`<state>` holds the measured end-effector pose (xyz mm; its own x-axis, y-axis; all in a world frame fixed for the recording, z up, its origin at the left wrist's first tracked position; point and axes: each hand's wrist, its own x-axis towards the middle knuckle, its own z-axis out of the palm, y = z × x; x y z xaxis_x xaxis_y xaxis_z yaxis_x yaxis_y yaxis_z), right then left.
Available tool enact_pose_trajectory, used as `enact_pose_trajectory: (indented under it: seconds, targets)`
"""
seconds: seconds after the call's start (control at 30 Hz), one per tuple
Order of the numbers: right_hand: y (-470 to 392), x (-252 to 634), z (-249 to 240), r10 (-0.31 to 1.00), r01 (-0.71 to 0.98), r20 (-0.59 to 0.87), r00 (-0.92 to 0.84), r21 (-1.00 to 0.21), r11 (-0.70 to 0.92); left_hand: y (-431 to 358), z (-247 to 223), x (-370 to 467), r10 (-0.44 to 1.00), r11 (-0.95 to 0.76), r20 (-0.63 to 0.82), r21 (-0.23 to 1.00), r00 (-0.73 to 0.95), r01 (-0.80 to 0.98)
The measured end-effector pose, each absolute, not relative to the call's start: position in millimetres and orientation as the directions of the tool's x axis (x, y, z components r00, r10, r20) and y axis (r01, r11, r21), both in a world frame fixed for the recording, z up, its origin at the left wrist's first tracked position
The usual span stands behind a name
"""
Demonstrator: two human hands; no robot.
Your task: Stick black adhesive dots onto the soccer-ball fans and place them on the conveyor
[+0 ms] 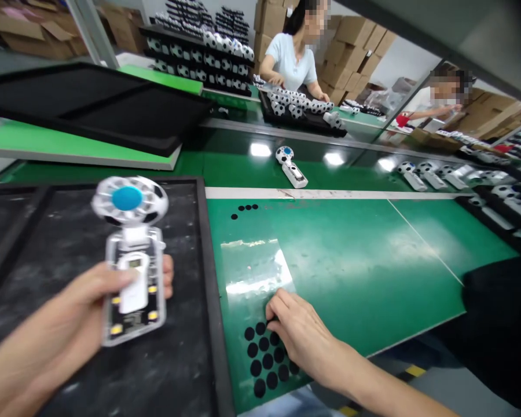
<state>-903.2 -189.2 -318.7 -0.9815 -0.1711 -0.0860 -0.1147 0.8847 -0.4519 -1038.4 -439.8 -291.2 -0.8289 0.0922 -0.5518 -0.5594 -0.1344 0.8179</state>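
My left hand (91, 289) grips a handheld fan (141, 278) by its handle, thumb across the front. The fan has a white and black football-patterned head with a blue centre, and its handle shows a white inner part, a dark board and yellow spots. Over a clear plastic sheet (256, 260) on the green bench, my right hand (301, 333) is closed in a pinch at the upper edge of a group of black round stickers (264, 344). A dark sticker shows at the fingertips, partly hidden by them.
A black tray (206, 289) lies under my left hand. On the green conveyor (234, 168) another fan (292, 168) lies, with several more farther right. A person (293, 63) works across the line near stacked trays of fans (200, 58); another person (434, 101) is farther right.
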Motion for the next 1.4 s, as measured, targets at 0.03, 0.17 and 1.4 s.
enact_pose_trajectory:
  seconds: [0.03,0.17,1.4]
  targets:
    - [-189,-902,-319,-0.18,-0.132,-0.067,-0.981,-0.445,0.886,-433,-288,-1031,0.178,-0.173,-0.583,0.775,-0.793,-0.608]
    - [-182,-902,-328,-0.234,-0.215,0.038,-0.971,-0.563,0.798,-418,-286,-1017,0.361,-0.233,-0.568,0.713,-0.74,-0.661]
    - [-265,-997,-292,-0.295,-0.434,0.32,-0.9,-0.715,0.548,-414,-331,-1006,0.498,-0.327,-0.04,0.916,-0.866,-0.23]
